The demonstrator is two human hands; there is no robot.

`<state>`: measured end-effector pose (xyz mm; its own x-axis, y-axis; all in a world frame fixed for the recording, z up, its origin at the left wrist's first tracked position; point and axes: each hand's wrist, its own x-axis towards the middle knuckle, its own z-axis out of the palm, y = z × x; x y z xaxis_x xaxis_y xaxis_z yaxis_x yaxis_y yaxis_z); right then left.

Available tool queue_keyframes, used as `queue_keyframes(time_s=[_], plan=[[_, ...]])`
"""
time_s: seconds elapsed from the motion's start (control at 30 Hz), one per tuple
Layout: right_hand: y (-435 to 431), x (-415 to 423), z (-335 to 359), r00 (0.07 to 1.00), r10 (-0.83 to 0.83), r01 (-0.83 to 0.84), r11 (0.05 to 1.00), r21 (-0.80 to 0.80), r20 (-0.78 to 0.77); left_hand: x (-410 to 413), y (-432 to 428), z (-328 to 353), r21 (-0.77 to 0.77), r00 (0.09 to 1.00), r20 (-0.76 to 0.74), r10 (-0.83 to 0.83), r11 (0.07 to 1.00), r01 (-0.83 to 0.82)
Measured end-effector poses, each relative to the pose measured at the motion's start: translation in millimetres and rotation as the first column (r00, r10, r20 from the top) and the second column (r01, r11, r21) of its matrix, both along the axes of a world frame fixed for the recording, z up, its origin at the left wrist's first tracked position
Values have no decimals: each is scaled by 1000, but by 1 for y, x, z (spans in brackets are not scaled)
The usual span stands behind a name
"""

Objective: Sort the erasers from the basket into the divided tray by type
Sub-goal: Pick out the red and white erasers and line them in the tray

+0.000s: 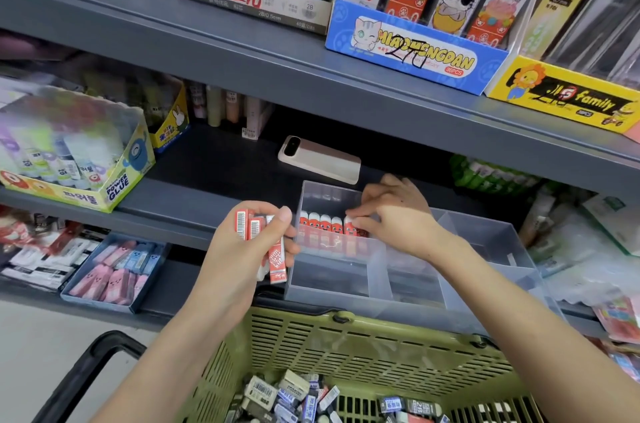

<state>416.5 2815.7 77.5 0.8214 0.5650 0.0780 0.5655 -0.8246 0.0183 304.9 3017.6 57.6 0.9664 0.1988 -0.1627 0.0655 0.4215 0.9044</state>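
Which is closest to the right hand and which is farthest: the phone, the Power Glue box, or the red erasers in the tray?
From the right hand, in the head view:
1. red erasers: in the tray, touching its fingers.
2. phone: on the shelf just behind the tray.
3. Power Glue box: far off to the left.

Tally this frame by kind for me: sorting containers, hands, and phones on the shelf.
Divided tray: 1
Basket: 1
Hands: 2, left hand and right hand, both holding red erasers
Phone: 1
Total: 5
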Motion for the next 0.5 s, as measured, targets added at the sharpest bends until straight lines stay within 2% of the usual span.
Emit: queue_keyframes(time_s=[0.1,0.13,0.17,0.2,0.27,0.3,0.4,0.5], plan=[[0,0,2,999,14,-10,991,-133,33,1,1,2,-148,999,-38,-6,989,1],[2,-3,6,998,0,8,992,-124,68,1,1,3,-208,998,-54,-7,978,-5],[4,-8,9,994,-16,21,999,-46,105,1,0,4,-267,998,-66,-5,964,-13],[7,-16,14,992,-34,20,993,114,118,0,0,5,-320,998,-69,2,947,-24],[20,-42,23,999,-22,33,885,464,-29,-2,-1,7,-402,998,-55,21,915,-41],[29,-58,27,990,6,72,838,540,-141,-3,-3,9,-427,999,-40,28,903,-42],[53,-92,27,916,68,196,783,590,-396,-5,-9,15,-436,999,15,41,900,-31],[60,-101,27,849,107,338,643,687,-518,-9,-14,18,-359,996,78,50,933,-19]])
